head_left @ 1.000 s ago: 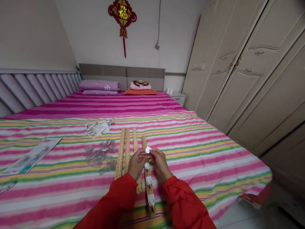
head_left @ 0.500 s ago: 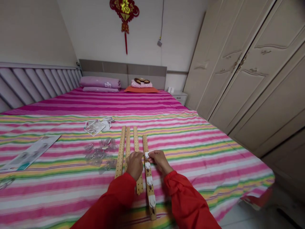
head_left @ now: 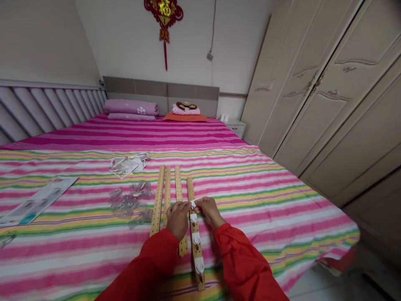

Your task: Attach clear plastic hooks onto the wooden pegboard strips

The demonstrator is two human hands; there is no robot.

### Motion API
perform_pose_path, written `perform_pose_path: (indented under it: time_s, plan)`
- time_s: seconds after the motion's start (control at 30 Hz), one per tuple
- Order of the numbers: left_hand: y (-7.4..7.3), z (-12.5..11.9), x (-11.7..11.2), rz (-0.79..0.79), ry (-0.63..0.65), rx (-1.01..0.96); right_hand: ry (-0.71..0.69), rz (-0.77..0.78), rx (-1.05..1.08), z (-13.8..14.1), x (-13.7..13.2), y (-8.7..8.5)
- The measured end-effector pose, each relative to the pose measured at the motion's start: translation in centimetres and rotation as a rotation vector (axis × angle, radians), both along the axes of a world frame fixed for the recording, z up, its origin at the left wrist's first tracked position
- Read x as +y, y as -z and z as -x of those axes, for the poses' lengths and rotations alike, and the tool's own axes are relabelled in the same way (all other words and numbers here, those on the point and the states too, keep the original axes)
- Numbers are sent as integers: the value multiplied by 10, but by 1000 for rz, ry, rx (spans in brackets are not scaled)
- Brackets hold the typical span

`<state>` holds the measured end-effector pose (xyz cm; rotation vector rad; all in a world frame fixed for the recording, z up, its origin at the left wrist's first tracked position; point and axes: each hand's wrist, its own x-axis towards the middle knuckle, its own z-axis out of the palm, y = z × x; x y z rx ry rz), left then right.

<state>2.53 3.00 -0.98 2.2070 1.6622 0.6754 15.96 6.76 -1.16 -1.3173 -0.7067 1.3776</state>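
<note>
A perforated wooden strip (head_left: 190, 189) lies lengthwise before me on the striped bedspread. Both hands meet at a small white adhesive hook (head_left: 193, 204) on its upper half. My left hand (head_left: 178, 218), fingers bent and closed, pinches the hook's left edge. From the other side my right hand (head_left: 208, 210) is closed on it with thumb and fingertips. Three more white hooks, among them the nearest one (head_left: 199, 265), sit in a row down the same strip. Left of it lie three similar strips, one (head_left: 178, 184) partly under my left hand.
Clear plastic hooks (head_left: 130, 204) lie in a loose heap left of the strips. Beyond them is a pile of small packets (head_left: 129, 164). A long white package (head_left: 40, 200) rests far left. Wardrobes (head_left: 313, 104) line the right side, past the bed's edge.
The fingers have shifted slightly over the topmost white hook, the left fingertips now covering more of it. The strips and the other hooks stay in place.
</note>
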Motion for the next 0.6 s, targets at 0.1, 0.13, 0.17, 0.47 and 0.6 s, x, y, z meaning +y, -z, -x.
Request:
perform_pose_path:
  time_s: [0.1,0.13,0.17,0.47,0.6]
  plan:
    - [-1,0,-2,3,-9,-2,18,4,8,2,-1,0]
    - [-3,-1,-2,10,-14,2,22,3,11,2,-2,1]
    - [-4,-1,-3,22,-19,9,26,-1,13,3,-3,1]
    - [-14,-9,-11,70,-62,57,42,-47,31,5,-2,11]
    - [-13,-10,-14,69,-67,85,48,-66,34,4,-2,13]
